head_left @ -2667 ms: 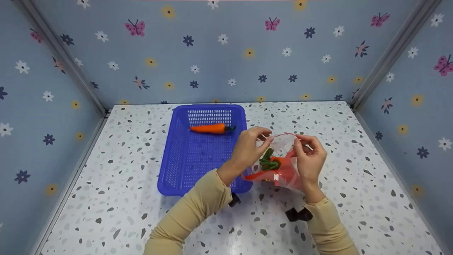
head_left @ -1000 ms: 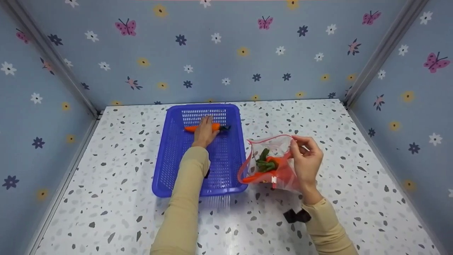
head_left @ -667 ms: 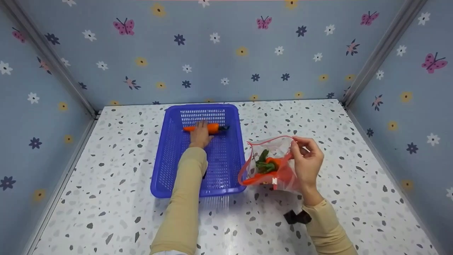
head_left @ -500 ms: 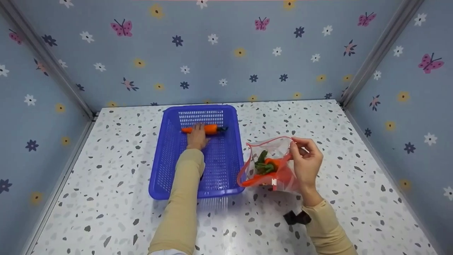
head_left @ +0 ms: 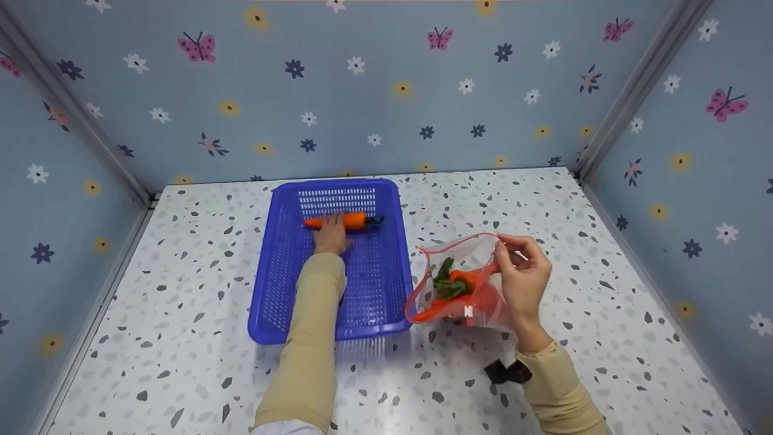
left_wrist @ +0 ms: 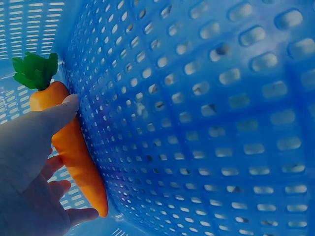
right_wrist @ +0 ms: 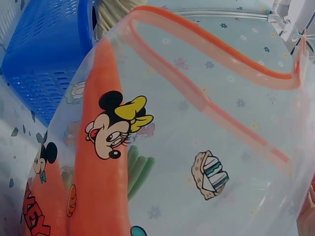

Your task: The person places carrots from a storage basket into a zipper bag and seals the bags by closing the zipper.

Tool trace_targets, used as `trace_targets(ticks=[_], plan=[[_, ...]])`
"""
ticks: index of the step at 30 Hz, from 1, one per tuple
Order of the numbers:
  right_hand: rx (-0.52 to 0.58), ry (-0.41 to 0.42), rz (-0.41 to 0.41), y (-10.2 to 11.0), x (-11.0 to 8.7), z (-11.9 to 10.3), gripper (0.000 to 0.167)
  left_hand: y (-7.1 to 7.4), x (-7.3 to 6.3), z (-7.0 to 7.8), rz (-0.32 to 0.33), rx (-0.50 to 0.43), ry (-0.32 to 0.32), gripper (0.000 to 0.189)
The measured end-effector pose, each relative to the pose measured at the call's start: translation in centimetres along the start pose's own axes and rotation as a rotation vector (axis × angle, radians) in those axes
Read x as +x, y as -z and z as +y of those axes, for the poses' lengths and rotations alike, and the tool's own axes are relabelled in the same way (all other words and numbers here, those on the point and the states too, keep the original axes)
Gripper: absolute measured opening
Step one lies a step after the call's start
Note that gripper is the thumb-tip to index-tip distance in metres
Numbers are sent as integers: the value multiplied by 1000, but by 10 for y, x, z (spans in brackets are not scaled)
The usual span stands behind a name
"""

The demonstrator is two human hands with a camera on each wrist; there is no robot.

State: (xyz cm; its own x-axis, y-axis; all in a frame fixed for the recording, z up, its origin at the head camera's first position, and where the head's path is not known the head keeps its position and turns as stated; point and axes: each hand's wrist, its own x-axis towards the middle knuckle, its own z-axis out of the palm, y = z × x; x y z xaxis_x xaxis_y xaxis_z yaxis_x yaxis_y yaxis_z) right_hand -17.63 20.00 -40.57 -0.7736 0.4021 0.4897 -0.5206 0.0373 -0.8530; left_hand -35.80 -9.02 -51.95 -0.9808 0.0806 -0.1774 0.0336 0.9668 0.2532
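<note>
An orange carrot (head_left: 355, 221) with a green top lies across the far end of the blue basket (head_left: 259, 284). My left hand (head_left: 331, 234) reaches in over its pointed half. In the left wrist view the thumb lies across the carrot (left_wrist: 74, 147) and the curled fingers touch its other side. My right hand (head_left: 525, 272) pinches the red-edged rim of a clear zip bag (head_left: 483, 305), whose mouth gapes. Inside the bag are orange-red vegetables with green stems (head_left: 452, 285); their exact kinds are partly hidden. Cartoon prints cover the bag (right_wrist: 206, 174) in the right wrist view.
The basket stands on a white speckled table (head_left: 199, 272), its right rim close beside the bag. Flower-patterned panels (head_left: 362, 90) enclose the back and sides. A black wrist device (head_left: 507, 371) sits by the right cuff.
My left hand has let go of the bag's rim, moved left into the basket and closed on the carrot. My right hand keeps its pinch. The head view has turned slightly right.
</note>
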Motion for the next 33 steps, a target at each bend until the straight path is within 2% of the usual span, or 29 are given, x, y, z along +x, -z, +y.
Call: trace_targets(ticks=[4,9,12,19,24,33], plan=[[4,9,2,0,0,0,12,-1,-1,-1,17,23,-4,66],[6,22,-7,-1,-2,0,12,0,-5,-2,61,7,6,45],[14,23,-6,-2,-3,1,12,1,-10,-4,42,8,12,39],[33,14,-7,-5,-5,-6,12,8,-14,-1,-21,86,-15,26],[25,5,-2,-4,-4,-5,12,17,-17,5,-33,121,-45,24],[2,4,-5,-3,-3,2,12,33,-30,16,56,137,-129,34]])
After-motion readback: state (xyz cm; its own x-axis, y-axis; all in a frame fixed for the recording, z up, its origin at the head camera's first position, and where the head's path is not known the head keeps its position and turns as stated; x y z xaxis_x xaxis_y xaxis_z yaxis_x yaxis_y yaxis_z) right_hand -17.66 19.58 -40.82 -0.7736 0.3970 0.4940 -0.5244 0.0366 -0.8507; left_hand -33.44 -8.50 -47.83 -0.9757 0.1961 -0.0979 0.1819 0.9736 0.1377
